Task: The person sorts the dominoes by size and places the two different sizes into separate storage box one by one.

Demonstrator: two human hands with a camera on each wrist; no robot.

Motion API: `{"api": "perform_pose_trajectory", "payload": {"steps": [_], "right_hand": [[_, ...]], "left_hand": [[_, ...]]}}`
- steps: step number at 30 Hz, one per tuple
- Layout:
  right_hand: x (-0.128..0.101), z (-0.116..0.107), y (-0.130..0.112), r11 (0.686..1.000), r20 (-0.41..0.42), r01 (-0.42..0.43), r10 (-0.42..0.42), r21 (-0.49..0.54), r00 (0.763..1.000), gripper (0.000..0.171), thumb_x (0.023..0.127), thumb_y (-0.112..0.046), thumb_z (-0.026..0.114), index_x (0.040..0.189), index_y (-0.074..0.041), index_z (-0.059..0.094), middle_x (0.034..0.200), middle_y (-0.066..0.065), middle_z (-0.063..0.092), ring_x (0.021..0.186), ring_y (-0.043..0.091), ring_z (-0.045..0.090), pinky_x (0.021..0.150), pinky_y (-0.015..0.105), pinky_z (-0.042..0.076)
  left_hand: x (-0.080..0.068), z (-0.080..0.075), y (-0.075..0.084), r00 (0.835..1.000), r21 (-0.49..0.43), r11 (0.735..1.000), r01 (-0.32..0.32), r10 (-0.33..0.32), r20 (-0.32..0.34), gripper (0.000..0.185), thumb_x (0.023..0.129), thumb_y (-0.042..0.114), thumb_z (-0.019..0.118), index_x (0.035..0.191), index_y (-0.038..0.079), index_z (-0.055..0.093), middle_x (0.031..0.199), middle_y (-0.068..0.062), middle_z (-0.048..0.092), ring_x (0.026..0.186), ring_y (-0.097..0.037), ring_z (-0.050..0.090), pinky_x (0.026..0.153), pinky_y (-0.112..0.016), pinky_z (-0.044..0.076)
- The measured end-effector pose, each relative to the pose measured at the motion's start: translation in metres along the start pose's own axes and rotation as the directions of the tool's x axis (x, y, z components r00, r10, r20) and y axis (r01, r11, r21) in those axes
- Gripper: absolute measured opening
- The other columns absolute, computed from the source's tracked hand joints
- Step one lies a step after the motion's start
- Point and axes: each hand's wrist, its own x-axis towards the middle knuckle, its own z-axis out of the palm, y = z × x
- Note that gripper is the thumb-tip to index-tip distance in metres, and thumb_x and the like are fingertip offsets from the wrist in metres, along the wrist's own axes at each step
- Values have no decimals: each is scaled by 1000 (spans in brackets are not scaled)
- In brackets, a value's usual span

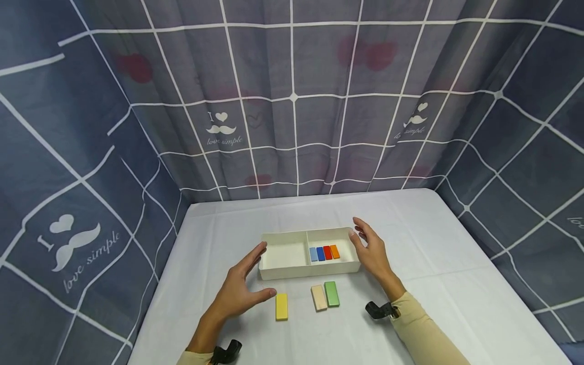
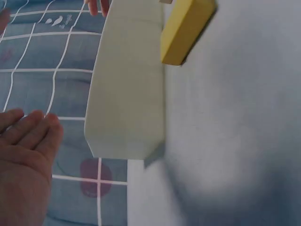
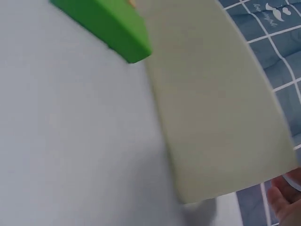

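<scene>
Cream rectangular two-compartment tray (image 1: pixel 310 272) between my wide-spread left hand (image 1: pixel 234 294) and loosely parted right hand (image 1: pixel 374 254).
From my head, four small coloured blocks (image 1: pixel 327 253) row up in its right compartment; from my left wrist, a yellow rectangular block (image 2: pixel 186 32) lies near; from my right, a green rectangular block (image 3: pixel 110 28).

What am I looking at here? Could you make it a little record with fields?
Tray: cream, two compartments, on a white table
Right compartment: light blue block, dark blue block, red block, orange block, in a row
Left compartment: no blocks visible
In front of tray: yellow block, beige block, green block
Left grip: holds nothing, beside tray's left end
Right grip: holds nothing, at tray's right end; contact unclear
</scene>
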Motion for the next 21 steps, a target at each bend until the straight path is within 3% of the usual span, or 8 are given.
{"api": "perform_pose_trajectory", "payload": {"steps": [2, 5, 8, 10, 16, 21], "right_hand": [[-2, 2, 5, 999, 6, -13, 12, 43, 1000, 53, 113, -22, 63, 160, -1, 52, 162, 21, 56, 145, 44, 58, 122, 53, 47], [-4, 3, 7, 995, 34, -48, 46, 86, 998, 54, 114, -21, 61, 162, -1, 49, 164, 21, 53, 147, 44, 56, 122, 34, 49], [-4, 2, 10, 990, 59, -69, 62, 123, 996, 53, 114, -19, 61, 163, -3, 48, 165, 22, 52, 149, 45, 55, 114, 10, 45], [-4, 2, 12, 986, 70, -73, 63, 149, 995, 52, 114, -17, 61, 163, -3, 48, 164, 24, 52, 150, 46, 53, 108, 2, 40], [-4, 2, 22, 978, 113, -95, 75, 185, 991, 54, 115, -13, 58, 165, 1, 44, 164, 30, 50, 150, 50, 52, 105, -2, 36], [-8, 3, 28, 977, 148, -122, 97, 172, 984, 56, 115, -16, 57, 167, -2, 42, 167, 28, 47, 151, 50, 50, 105, -2, 35]], "left_hand": [[-5, 0, 5, 999, 4, 1000, 5, -5, 50, 109, 83, 19, 98, 172, 26, 37, 173, 0, 45, 155, -38, 50, 128, -37, 42], [-11, 1, 9, 995, 9, 1000, 1, -2, 104, 106, 81, 19, 100, 169, 25, 42, 170, 0, 50, 150, -40, 56, 125, -47, 47], [-15, 3, 8, 989, 2, 1000, 13, -13, 145, 105, 78, 20, 102, 168, 19, 46, 167, 0, 53, 149, -36, 58, 124, -43, 48], [-17, 5, 6, 986, -1, 1000, 24, -24, 165, 104, 78, 21, 102, 166, 15, 48, 166, -3, 55, 149, -34, 59, 124, -40, 49], [-23, 12, -2, 981, 30, 999, 39, -44, 191, 99, 78, 20, 102, 161, 5, 53, 161, -14, 60, 144, -38, 62, 119, -45, 53], [-26, 16, -6, 966, 101, 989, 105, -125, 225, 94, 79, 25, 101, 160, 6, 56, 160, -6, 61, 146, -30, 61, 119, -44, 53]]}}
